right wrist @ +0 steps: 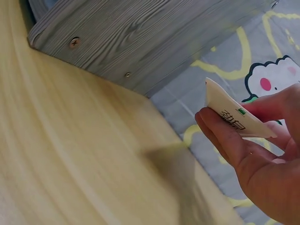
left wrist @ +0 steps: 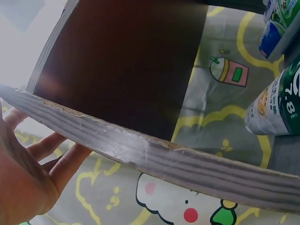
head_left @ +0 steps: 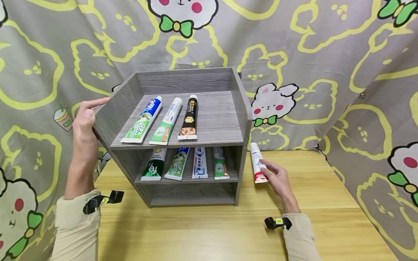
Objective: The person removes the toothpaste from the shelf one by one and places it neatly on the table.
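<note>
My right hand [head_left: 277, 178] pinches a white and red toothpaste tube [head_left: 256, 159] by its lower part, cap end pointing up and away, to the right of a grey wood-grain shelf unit [head_left: 218, 119]. In the right wrist view, the tube's flat crimped end [right wrist: 229, 112] sits between thumb and fingers, above the table. My left hand [head_left: 85, 127] rests against the outside of the shelf's left side panel [head_left: 114, 116]. Seen from the left wrist, its extended fingers [left wrist: 70, 164] reach behind the panel's front edge, their tips hidden.
Three toothpaste tubes, including a black one [head_left: 189, 117], lie side by side on the top tier. Several more, such as a dark green one [head_left: 152, 170], lie on the middle tier. The shelf stands on a wooden table [head_left: 196, 232], with a patterned curtain [head_left: 202, 47] behind.
</note>
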Available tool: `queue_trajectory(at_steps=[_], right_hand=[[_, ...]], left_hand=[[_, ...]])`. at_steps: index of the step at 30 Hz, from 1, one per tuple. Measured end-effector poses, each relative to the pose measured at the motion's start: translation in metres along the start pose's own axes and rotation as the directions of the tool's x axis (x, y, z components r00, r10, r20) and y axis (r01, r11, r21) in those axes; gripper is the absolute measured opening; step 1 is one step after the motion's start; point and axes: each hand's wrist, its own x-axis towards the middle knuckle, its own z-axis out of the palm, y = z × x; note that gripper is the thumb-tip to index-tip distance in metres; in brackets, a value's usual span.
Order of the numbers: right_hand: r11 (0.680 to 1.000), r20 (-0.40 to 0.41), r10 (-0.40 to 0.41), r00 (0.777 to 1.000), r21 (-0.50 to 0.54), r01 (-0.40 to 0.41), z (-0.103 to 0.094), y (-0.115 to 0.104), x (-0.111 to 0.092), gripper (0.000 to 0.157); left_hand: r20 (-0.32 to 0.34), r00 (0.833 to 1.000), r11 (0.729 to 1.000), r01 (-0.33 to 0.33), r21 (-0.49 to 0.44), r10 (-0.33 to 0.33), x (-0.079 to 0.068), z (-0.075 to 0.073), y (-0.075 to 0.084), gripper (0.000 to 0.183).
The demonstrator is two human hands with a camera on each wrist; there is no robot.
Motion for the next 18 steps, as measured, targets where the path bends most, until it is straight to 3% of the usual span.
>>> queue_trajectory(at_steps=[9,18], right_hand=[[0.981,0.003,0.106,0.994,0.162,-0.105,0.008,0.012,0.003,0.047],[0.994,0.003,0.102,0.995,0.038,-0.102,0.013,0.019,0.002,0.046]], left_hand=[[0.003,1.000,1.000,0.004,-0.030,-0.004,0.001,0.000,-0.001,0.047],[-0.014,1.000,1.000,0.004,-0.003,-0.004,0.001,0.000,0.000,0.049]])
